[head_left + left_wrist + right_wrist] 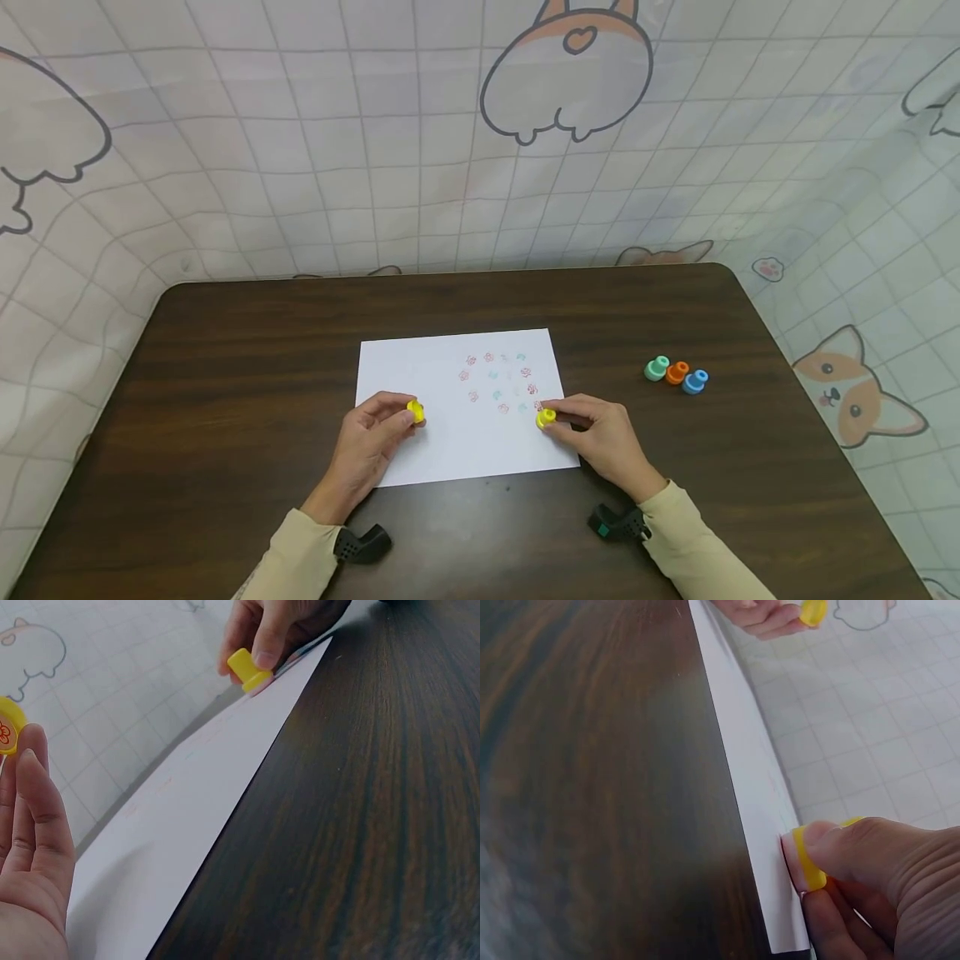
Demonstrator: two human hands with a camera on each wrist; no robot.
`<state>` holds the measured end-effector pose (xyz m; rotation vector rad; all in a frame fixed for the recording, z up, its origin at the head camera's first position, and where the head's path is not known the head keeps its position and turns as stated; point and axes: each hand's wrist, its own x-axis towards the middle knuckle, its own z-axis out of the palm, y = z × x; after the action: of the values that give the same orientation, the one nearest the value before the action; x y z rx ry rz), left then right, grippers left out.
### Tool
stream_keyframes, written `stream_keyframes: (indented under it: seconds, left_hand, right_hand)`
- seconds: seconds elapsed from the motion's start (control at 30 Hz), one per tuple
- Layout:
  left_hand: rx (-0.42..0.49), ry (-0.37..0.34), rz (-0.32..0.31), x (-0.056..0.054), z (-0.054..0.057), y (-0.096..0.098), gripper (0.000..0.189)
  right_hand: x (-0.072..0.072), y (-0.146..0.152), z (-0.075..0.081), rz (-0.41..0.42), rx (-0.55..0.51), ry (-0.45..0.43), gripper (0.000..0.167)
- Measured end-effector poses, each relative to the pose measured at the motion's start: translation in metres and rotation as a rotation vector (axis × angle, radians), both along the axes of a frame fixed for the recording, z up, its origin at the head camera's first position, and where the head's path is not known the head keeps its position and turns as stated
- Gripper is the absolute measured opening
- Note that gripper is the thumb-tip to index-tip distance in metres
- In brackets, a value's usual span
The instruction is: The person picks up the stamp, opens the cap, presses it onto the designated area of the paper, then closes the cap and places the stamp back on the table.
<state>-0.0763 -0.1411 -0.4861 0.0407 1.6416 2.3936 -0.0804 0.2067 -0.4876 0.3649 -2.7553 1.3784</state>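
Note:
Near the right edge of a white sheet of paper (465, 454), my right hand (596, 429) pinches a yellow stamp (547, 417). The stamp's pale pinkish base (793, 862) faces the sheet; whether it touches is hard to tell. Over the sheet's left part, my left hand (367, 446) holds a small round yellow cap (416, 410) between thumb and fingers. A red flower mark shows on the cap's face in the left wrist view. Several small red and green printed marks (492, 375) spread over the sheet's upper right.
Right of the paper, a green stamp (656, 367), an orange stamp (677, 372) and a blue stamp (695, 382) stand close together on the dark wooden table (247, 375). A gridded curtain with cartoon dogs (300, 167) hangs behind the table.

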Motion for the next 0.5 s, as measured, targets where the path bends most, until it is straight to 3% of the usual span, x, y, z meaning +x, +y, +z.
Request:
stream_keyframes:
  seconds: [0.5]
  left_hand:
    - [0.006, -0.012, 0.000, 0.0010, 0.0020, -0.0016, 0.022]
  right_hand:
    - [0.0003, -0.0022, 0.0018, 0.002, 0.012, -0.005, 0.036]
